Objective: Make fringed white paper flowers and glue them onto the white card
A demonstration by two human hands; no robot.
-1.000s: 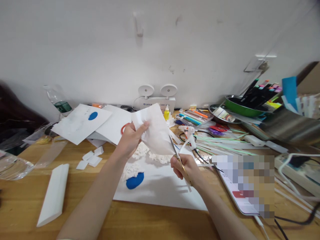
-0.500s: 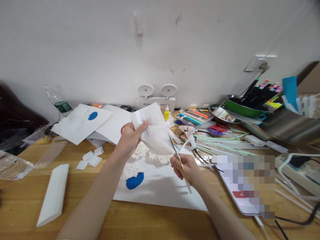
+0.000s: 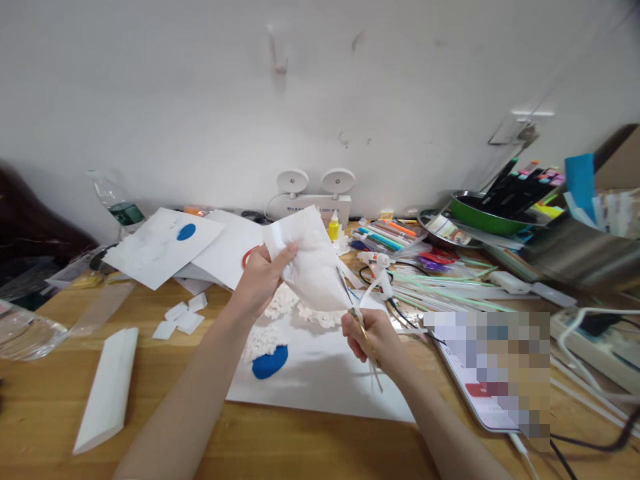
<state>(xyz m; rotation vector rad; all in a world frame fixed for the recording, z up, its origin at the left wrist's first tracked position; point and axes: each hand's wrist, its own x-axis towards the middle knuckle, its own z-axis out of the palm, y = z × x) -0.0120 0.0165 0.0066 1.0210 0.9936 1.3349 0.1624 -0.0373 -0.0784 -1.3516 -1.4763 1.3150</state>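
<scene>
My left hand pinches a sheet of thin white paper, thumb on top, and holds it up over the table. In my right hand is a pair of scissors with gold handles, its blades at the paper's right edge. Narrow white strips hang by the right hand. Below lies a large white sheet, bearing a blue oval partly covered by crumpled white bits. More crumpled white clumps show under the held paper, which hides part of them.
At left are a folded white paper bundle, small white squares and a sheet with a blue spot. To the right lie a glue gun, a phone, cables and plastic strips. A green bowl holds markers.
Both hands stay nearly in place. The thin strips hanging by my right hand have shifted slightly and spread apart.
</scene>
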